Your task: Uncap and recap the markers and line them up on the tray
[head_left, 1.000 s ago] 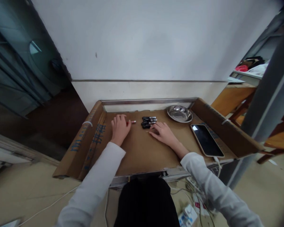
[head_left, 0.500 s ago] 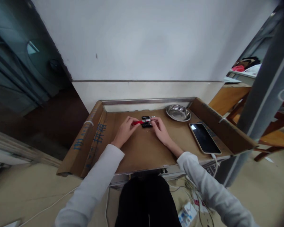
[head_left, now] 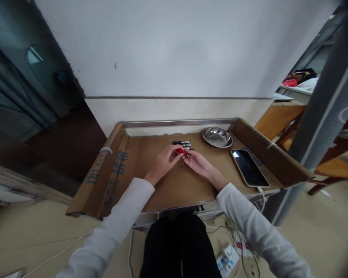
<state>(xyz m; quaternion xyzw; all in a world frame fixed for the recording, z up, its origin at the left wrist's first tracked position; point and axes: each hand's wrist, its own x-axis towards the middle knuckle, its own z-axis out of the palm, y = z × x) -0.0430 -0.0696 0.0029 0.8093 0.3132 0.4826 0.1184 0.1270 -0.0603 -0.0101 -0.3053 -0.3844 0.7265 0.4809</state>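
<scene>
Both hands meet over the middle of the cardboard. My left hand (head_left: 166,159) is closed, its thumb and fingertips pinching a red marker (head_left: 180,151). My right hand (head_left: 199,163) closes on the same marker from the right, and the fingers cover much of it. Just beyond the fingertips lie black markers (head_left: 178,143) with pale ends, side by side on the cardboard. The hands partly hide the nearest of them.
A round steel dish (head_left: 217,138) stands at the back right of the cardboard-lined table (head_left: 142,154). A phone (head_left: 249,168) with a white cable lies at the right. Cardboard flaps rise at both sides. Cords and a power strip (head_left: 227,261) lie on the floor.
My hands have drawn closer together, and the red marker, which lay level between them, is now mostly covered by fingers. More of the black markers' pale ends shows.
</scene>
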